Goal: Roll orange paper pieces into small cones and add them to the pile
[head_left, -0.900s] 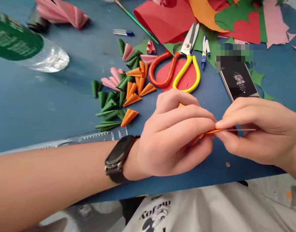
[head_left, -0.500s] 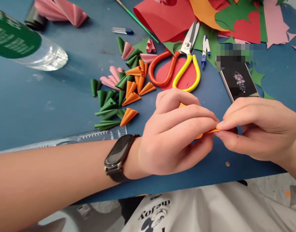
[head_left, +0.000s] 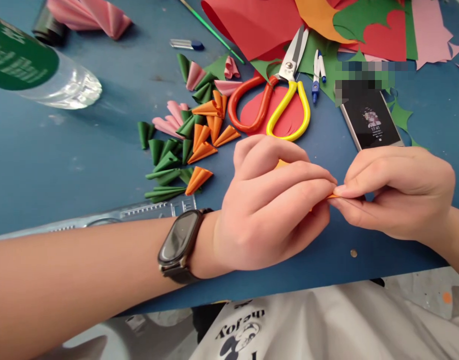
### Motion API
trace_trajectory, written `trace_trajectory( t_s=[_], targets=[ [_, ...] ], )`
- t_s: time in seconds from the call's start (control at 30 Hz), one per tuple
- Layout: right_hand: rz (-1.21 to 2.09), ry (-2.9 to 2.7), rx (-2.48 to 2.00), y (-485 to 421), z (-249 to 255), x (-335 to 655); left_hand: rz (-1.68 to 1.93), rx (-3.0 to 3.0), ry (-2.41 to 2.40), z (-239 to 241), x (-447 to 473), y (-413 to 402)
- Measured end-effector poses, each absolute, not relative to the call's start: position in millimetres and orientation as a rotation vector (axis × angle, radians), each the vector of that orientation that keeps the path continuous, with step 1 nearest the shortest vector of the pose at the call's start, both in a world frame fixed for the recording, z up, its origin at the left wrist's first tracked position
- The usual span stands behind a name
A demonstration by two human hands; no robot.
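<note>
**Hands at the near edge of the blue surface [head_left: 64, 155].** The left hand [head_left: 274, 205] and right hand [head_left: 396, 192] are both curled nearly closed and meet fingertip to fingertip. Together they pinch a small orange paper [head_left: 331, 196]. Only a sliver of it shows between the fingertips, and a corner shows behind the left index finger. A watch [head_left: 179, 242] sits on the left wrist. Beyond the hands lie scissors [head_left: 288, 67], a phone [head_left: 372, 120] and a heap of folded cones [head_left: 199, 136].
</note>
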State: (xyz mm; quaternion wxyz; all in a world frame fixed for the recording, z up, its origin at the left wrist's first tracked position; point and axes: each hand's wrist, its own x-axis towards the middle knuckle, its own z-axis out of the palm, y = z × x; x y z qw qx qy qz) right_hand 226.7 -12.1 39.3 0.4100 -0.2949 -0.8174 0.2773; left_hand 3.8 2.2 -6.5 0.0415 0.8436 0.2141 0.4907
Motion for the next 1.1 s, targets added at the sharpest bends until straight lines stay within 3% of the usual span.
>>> trace_trajectory(
  t_s=[0.17, 0.27, 0.4, 0.53, 0.77, 0.9, 1.1],
  targets=[
    [0.712, -2.048, -0.77, -11.4, 38.0, 225.7, 1.475, 2.647, 0.683, -1.7, 1.6, 0.8],
    [0.69, -2.046, -0.769, -11.5, 36.9, 225.0, 1.247, 2.762, 0.667, 2.2, -0.2, 1.0],
    [0.684, -2.01, -0.816, -13.5, 34.0, 222.8, 1.433, 2.689, 0.721, 5.7, -2.1, 0.6],
    [0.69, -1.97, -0.859, -15.5, 32.2, 221.5, 1.182, 2.735, 0.718, 8.2, -3.8, -0.7],
    [0.559, -2.059, -0.898, -13.2, 37.4, 226.7, 1.367, 2.536, 0.627, -2.0, 0.3, 6.3],
    [0.407, -2.086, -0.889, -14.0, 37.0, 225.9, 1.293, 2.457, 0.618, -3.6, 0.5, 9.7],
    [0.758, -1.89, -0.926, -15.9, 31.0, 222.5, 1.157, 2.246, 0.648, 0.8, 2.7, 7.4]
  ],
)
